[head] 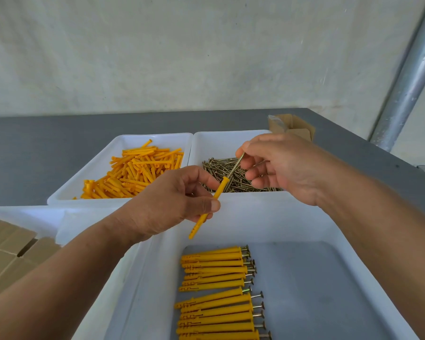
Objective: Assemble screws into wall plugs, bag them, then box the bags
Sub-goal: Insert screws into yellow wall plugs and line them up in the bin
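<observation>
Over the near tray (268, 224), the left hand (167, 204) pinches a yellow wall plug (207, 209) between thumb and fingers, with the plug's open end tilted up and to the right. The right hand (280, 165) pinches a screw (236, 165) near its head, and the screw's tip sits at the mouth of the plug. Both hands are clamped on their parts and meet only through them. Below, on the near tray's floor, assembled plugs (216, 268) lie in rows with the screw heads pointing right. Behind the hands, two white trays stand side by side on the grey bench (30, 155). The plug tray (96, 165) holds loose yellow plugs (138, 170), and the screw tray (214, 143) holds a heap of screws (219, 168) that the right hand partly hides. A small cardboard box (295, 128) stands behind the screw tray, its front covered by the right hand's knuckles. At the left edge lie brown cartons (3, 249) beside another white tray (22, 213), and the left forearm crosses in front of that tray. A metal pole (407, 89) rises at the right.
</observation>
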The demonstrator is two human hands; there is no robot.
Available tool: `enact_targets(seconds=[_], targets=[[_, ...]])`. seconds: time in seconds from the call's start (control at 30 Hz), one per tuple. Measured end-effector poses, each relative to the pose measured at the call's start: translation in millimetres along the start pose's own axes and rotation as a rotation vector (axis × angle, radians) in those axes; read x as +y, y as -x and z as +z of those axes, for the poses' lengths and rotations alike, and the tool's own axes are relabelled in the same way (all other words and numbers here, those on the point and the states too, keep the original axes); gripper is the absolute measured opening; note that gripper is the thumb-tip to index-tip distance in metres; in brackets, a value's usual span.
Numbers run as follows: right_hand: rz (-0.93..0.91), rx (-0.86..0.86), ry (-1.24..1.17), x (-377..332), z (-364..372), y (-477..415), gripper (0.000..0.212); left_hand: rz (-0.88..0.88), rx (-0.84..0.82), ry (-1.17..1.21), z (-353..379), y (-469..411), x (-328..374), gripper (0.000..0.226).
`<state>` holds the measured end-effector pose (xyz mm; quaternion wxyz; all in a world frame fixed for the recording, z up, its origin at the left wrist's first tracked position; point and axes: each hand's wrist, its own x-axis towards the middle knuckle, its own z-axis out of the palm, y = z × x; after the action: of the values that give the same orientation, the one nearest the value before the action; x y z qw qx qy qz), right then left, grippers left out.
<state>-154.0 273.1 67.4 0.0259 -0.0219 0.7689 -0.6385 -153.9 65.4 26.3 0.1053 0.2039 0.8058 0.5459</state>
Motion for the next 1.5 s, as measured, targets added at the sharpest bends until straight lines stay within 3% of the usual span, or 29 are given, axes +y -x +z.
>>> enact_targets(seconds=[0.33,0.5,0.63,0.8,0.97,1.2,1.5], targets=[[0.018,-0.174,0.28,3,0,3,0.023,0.008,0.008,-0.087,1,1,2,0.015],[-0.133,-0.201,0.66,3,5,10,0.026,0.013,0.01,-0.183,3,2,3,0.014],[-0.306,-0.221,1.03,2,9,15,0.013,0.015,0.019,-0.28,4,2,2,0.016],[-0.3,-0.26,1.19,6,12,17,0.008,0.017,0.018,-0.323,3,2,-1,0.017],[-0.189,-0.365,1.206,10,17,18,0.011,0.048,0.171,-0.267,-2,0,-5,0.011],[-0.242,-0.442,1.415,19,30,21,0.02,0.103,0.414,-0.272,-12,-4,-10,0.018],[-0.269,-0.489,1.545,30,37,21,0.02,-0.014,0.67,-0.479,-25,-9,-21,0.015]])
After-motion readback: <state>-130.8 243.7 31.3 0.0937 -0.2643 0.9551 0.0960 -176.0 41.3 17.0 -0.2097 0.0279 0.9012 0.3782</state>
